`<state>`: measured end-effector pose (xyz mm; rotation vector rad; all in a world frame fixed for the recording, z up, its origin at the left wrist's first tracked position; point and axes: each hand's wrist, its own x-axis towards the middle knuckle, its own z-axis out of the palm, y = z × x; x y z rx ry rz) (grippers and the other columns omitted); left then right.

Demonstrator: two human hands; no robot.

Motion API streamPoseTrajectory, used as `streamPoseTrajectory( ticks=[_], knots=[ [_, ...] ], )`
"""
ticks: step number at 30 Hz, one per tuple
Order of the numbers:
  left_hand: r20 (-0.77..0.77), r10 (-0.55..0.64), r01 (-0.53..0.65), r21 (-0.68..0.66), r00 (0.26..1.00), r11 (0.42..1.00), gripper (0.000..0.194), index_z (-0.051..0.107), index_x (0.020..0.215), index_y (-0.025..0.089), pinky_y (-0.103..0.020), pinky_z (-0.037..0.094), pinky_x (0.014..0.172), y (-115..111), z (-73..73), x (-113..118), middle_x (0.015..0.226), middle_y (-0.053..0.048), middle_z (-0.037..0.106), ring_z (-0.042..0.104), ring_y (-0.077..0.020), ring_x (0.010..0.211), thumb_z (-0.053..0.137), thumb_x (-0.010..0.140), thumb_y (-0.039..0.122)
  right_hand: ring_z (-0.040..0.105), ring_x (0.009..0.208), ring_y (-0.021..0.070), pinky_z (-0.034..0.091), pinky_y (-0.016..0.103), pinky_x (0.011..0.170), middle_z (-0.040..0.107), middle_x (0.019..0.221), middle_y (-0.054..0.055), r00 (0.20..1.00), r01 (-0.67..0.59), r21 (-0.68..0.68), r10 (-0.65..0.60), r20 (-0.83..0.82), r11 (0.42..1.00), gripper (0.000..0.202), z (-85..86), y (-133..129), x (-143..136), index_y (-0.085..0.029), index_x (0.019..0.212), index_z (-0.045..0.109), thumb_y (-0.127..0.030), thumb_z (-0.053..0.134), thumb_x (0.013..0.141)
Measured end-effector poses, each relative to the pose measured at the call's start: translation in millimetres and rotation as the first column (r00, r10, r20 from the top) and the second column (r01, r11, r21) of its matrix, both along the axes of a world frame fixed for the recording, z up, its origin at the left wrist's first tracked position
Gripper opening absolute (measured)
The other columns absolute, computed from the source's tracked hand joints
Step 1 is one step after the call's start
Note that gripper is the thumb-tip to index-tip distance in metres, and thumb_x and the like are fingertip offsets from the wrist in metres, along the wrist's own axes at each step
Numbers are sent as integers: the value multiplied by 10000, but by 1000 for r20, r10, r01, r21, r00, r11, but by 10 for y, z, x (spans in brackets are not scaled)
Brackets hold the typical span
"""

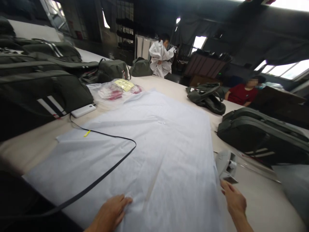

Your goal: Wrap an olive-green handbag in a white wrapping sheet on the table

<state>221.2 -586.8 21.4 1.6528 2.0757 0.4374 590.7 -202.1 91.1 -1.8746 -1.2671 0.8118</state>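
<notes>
A large, thin white sheet [178,151], lightly creased, covers the middle of the table. On its near part rests my left hand [112,211], fingers bent and together against the sheet, with small folds at the fingertips. My right hand [234,199] is at the sheet's right edge, thumb and fingers closed in a pinch. Whatever lies between them is too small to make out. Just beyond those fingertips sits a light grey object with a dark opening [227,164], perhaps a tape dispenser. A black strap [108,172] runs over the sheet's left side.
Dark green bags [43,96] with white stripes crowd the left, and another bag [263,135] stands right. A white phone-like device [83,110] and a clear plastic bundle [120,88] lie beyond the sheet. Two people are farther off, one holding crumpled white material [160,58].
</notes>
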Motion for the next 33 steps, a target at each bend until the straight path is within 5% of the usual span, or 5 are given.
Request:
streamPoseTrajectory(
  ticks=[3,7,13,24,33],
  knots=[
    [9,2,-1,-74,1000,997,539,589,1195,310,-283,489,873,47,113,52,1046,-12,672,630,-200,950,478,739,45,683,728,248,574,388,689,716,749,70,918,-344,52,347,-194,938,507,133,-234,-831,-183,868,679,-595,738,578],
    [16,-2,6,-199,1000,980,556,578,1200,303,-335,473,863,116,286,86,1023,-21,657,615,-225,947,473,736,15,650,639,192,537,334,642,698,656,21,571,-802,5,769,-288,598,428,240,-614,-2135,-172,1009,623,-497,659,733],
    [36,20,-12,-212,999,977,563,570,1198,311,-355,460,867,130,336,101,1029,-20,648,606,-234,954,478,742,-5,629,573,137,472,249,557,689,637,-39,267,-944,-252,942,-201,214,256,40,-762,-3092,-219,995,495,-263,592,762],
    [83,17,-3,-169,996,986,548,568,1162,284,-353,459,861,107,355,114,1015,-24,633,605,-233,932,490,730,-43,664,651,212,433,291,620,626,511,6,158,-748,-594,949,272,295,201,-167,-585,-3450,-217,643,546,-273,739,634],
    [48,-4,11,-158,999,987,517,573,1183,282,-364,469,879,96,495,106,1027,-37,632,607,-237,959,468,780,-24,674,735,206,457,280,620,709,753,41,427,-755,-402,853,299,518,355,-189,-744,-3105,-208,821,581,-547,643,736]
  ],
)
